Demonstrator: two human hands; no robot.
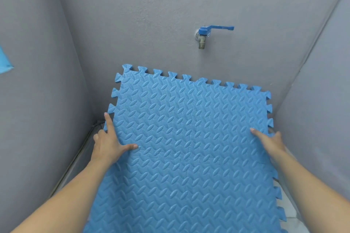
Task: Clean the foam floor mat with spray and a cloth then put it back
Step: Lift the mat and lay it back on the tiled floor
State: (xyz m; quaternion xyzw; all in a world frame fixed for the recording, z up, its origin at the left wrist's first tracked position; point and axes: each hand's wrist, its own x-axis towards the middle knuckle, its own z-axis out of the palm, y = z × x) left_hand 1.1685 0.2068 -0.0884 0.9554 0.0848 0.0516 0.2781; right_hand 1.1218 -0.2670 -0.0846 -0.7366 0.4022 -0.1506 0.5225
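- Two bare forearms reach in from the bottom corners toward a blue foam mat [189, 147] that fills the lower middle of the view.
- The mat has a raised pattern of small oval ridges and toothed, puzzle-style edges along its left, far and right sides; faint seams across its middle show it is made of joined tiles.
- The mat is tilted, its far edge raised and lying against or just in front of the grey back wall [170, 5]; whether it touches the wall cannot be told. Its near part runs out of view at the bottom.
- The left hand [108, 146] grasps the mat's left edge: the thumb lies flat on the top face, the index finger stretches along the toothed edge, and the other fingers go behind the mat out of sight.
- The right hand [270, 141] grasps the right edge: the thumb lies on the top face and the rest of the fingers wrap round the edge behind it.
- A strip of pale floor [295, 221] shows at the lower right beside the mat.
- A grey side wall stands on each side, meeting the back wall in corners, so the mat sits in a narrow nook.
- On the back wall, well above the mat's far edge, a metal tap [202, 38] with a blue lever handle pointing right is fixed.
- At the far left edge a piece of something blue [4, 60] shows against the left wall; what it is cannot be told.
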